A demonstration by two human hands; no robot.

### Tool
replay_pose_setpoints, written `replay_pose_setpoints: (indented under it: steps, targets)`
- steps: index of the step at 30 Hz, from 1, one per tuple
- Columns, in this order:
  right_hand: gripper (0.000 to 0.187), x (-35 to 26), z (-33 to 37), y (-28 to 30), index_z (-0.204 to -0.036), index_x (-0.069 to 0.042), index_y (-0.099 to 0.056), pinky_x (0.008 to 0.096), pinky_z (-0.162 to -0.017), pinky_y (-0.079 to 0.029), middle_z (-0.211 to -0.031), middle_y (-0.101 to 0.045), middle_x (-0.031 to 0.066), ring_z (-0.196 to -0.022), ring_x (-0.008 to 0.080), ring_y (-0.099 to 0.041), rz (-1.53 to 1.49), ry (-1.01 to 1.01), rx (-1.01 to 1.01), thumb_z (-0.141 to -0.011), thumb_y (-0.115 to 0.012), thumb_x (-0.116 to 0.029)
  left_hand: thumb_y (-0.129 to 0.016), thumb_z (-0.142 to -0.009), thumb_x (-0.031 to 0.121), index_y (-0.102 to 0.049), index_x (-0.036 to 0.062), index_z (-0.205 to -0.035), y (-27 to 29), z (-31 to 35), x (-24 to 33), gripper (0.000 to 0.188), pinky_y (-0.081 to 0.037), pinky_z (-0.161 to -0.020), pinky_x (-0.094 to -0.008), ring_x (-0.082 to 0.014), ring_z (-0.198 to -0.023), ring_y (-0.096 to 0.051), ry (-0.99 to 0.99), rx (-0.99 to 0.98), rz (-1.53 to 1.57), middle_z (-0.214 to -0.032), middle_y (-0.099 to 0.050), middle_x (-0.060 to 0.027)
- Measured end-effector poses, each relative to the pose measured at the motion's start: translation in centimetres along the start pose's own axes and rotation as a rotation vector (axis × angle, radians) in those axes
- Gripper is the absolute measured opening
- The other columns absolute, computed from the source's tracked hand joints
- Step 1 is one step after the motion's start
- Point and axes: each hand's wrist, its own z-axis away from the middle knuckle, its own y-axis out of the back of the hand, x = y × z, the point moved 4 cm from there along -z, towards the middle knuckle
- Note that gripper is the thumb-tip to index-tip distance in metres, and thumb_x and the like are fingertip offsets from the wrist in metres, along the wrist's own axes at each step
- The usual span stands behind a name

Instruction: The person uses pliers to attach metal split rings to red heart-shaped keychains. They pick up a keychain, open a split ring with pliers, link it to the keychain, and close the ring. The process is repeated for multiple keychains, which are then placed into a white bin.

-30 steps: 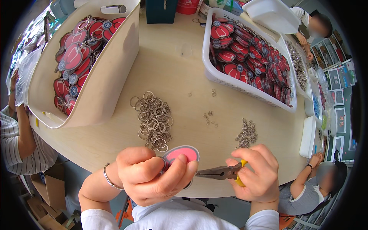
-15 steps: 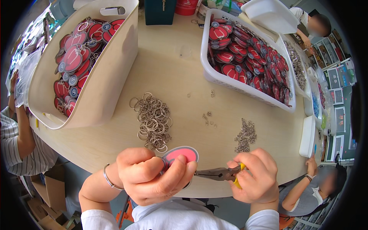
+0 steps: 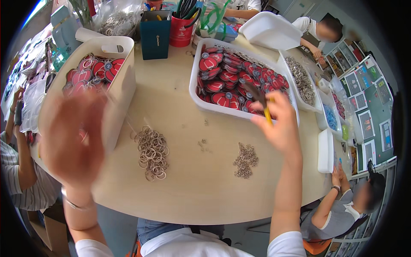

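Note:
My left hand (image 3: 75, 137) is a motion blur over the near end of the white bin (image 3: 124, 85) on the left, which holds red and pink round key fobs (image 3: 92, 73). I cannot make out whether it holds anything. My right hand (image 3: 278, 124) is raised over the table and gripping yellow-handled pliers (image 3: 259, 96). Their dark jaws point at the near rim of the right white bin (image 3: 195, 85), full of red fobs (image 3: 231, 79). Between my hands lie a heap of large split rings (image 3: 152, 150) and a smaller heap of little jump rings (image 3: 245, 160).
A teal box (image 3: 155, 30) and a red cup of tools (image 3: 182, 30) stand at the back. A white tray of chains (image 3: 299, 79) and small white boxes (image 3: 325, 150) line the right edge. Other people sit at the left (image 3: 17, 162), lower right (image 3: 342, 201) and far right (image 3: 321, 32).
Both hands left the near table edge, where they held a pink fob and pliers together. The left swung fast to the left bin; the right rose with the pliers toward the right bin.

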Motion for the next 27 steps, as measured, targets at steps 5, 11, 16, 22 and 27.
replay_pose_setpoints:
  steps: [5, 11, 16, 22, 27]
  targets:
    - [0.033, 6.7, -3.9, -1.9, -0.086, -0.002, -0.069, 0.0398, -0.092, -0.041, -0.101, -0.057, 0.0094, -0.104, 0.0286, -0.052, 0.323, 0.039, -0.283, -0.059, -0.084, -0.015, -0.062, -0.086, 0.012, -0.065, -0.0018, -0.091, -3.7, -5.4, -10.9, 0.015, -0.047, -0.064, -0.0383, -0.0324, -0.066, -0.062, 0.216, -0.370, -0.072, -0.077, -0.062, -0.0168]
    - [0.031, 7.5, -4.5, -2.8, -0.083, -0.008, -0.070, 0.0394, -0.094, -0.038, -0.101, -0.056, 0.0072, -0.107, 0.0262, -0.049, 0.271, -0.080, -0.350, -0.057, -0.084, -0.015, -0.069, -0.081, 0.022, -0.064, -0.0046, -0.088, -9.3, -2.1, -15.9, 0.028, -0.047, -0.071, -0.0420, -0.0372, -0.077, -0.061, 0.247, -0.767, -0.199, -0.084, -0.062, -0.0208]
    - [0.030, 7.4, -5.3, -3.5, -0.081, -0.009, -0.070, 0.0404, -0.096, -0.036, -0.101, -0.055, 0.0069, -0.110, 0.0261, -0.046, 0.334, -0.017, -0.502, -0.055, -0.083, -0.015, -0.070, -0.081, 0.022, -0.067, -0.0013, -0.103, -7.0, -3.0, -10.6, 0.032, -0.048, -0.077, -0.0396, -0.0349, -0.085, -0.062, 0.033, -0.493, -0.114, -0.100, -0.065, -0.0171]
    - [0.038, 7.6, -5.4, -2.5, -0.087, -0.010, -0.070, 0.0397, -0.096, -0.036, -0.103, -0.055, 0.0067, -0.110, 0.0266, -0.046, 0.393, 0.009, -0.564, -0.053, -0.085, -0.017, -0.075, -0.076, 0.014, -0.068, 0.0044, -0.092, -3.5, -1.6, 1.7, 0.020, -0.050, -0.057, -0.0348, -0.0261, -0.066, -0.060, -0.121, -0.321, 0.458, -0.077, -0.060, -0.0085]
    - [0.041, 7.5, -5.7, -3.4, -0.091, -0.007, -0.069, 0.0395, -0.096, -0.037, -0.106, -0.053, 0.0066, -0.109, 0.0257, -0.046, 0.428, 0.091, -0.613, -0.053, -0.085, -0.013, -0.074, -0.075, 0.004, -0.069, 0.0012, -0.085, -5.5, 2.3, 5.8, 0.012, -0.046, -0.051, -0.0345, -0.0258, -0.059, -0.059, 0.047, -0.521, 0.784, -0.071, -0.062, -0.0088]
